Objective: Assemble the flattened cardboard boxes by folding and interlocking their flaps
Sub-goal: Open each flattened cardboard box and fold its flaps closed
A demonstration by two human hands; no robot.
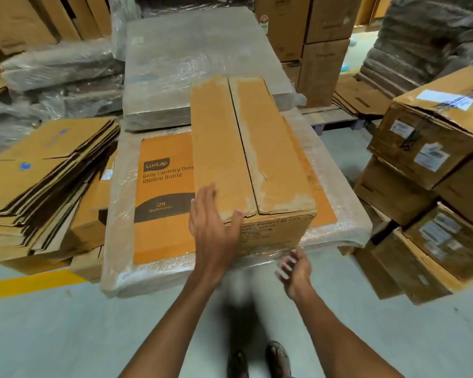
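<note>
In the middle of the frame a long cardboard box [246, 148] stands assembled, its two top flaps [219, 148] folded shut and meeting along a seam that runs away from the viewer, so whatever may be inside cannot be seen. It rests on a plastic-wrapped bundle [159, 236] of flat orange printed cartons, with a second wrapped bundle [191, 55] just behind it toward the top. A stack of flattened cartons [38, 181] lies at the left, and labelled closed boxes [432, 143] are piled at the right. The left hand [213, 227] lies flat on the box's near left corner, fingers straight over the top flap and thumb against the front edge, gripping nothing. The right hand [295, 268] hangs palm-up just below the box's near face, apart from it, fingers loosely curled and empty. Both forearms reach up from the bottom of the frame over the grey floor [66, 336].
</note>
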